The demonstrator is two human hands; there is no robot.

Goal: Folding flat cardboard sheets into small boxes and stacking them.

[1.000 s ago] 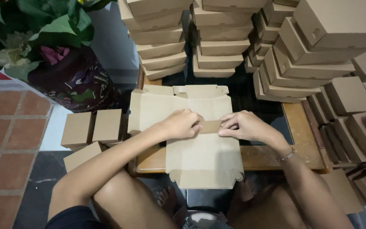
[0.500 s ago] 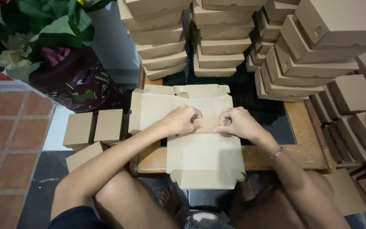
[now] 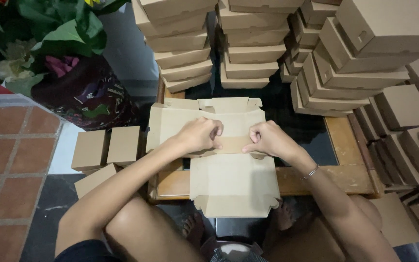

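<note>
Head view. I see both hands at the middle of a flat, unfolded cardboard box blank [image 3: 231,182] lying on a low wooden table [image 3: 350,177]. My left hand [image 3: 201,136] is curled, fingers pinching a raised fold strip that runs across the blank; my right hand [image 3: 267,139] is curled on the same strip, just beside the left, thumb and fingers pinching it. A thin bracelet [image 3: 311,171] sits on the right wrist.

Edges and room: the blank's near edge hangs over the table's front rim, above my knees. Its far flaps lie near the foot of two stacks of folded boxes [image 3: 209,43] at the table's back. To the right, a slanted heap of closed boxes [image 3: 360,63] leans in close, and more boxes [image 3: 413,126] crowd the right edge. Bare dark tabletop shows only between the right hand and that heap. On the left, the blank's edge overlaps the table's left rim.

Surface and room: two small folded boxes [image 3: 106,147] stand on the floor left of the table, a third below them. Terracotta floor tiles [image 3: 6,160] lie farther left, and a dark patterned pot with green plants [image 3: 73,73] stands at upper left.
</note>
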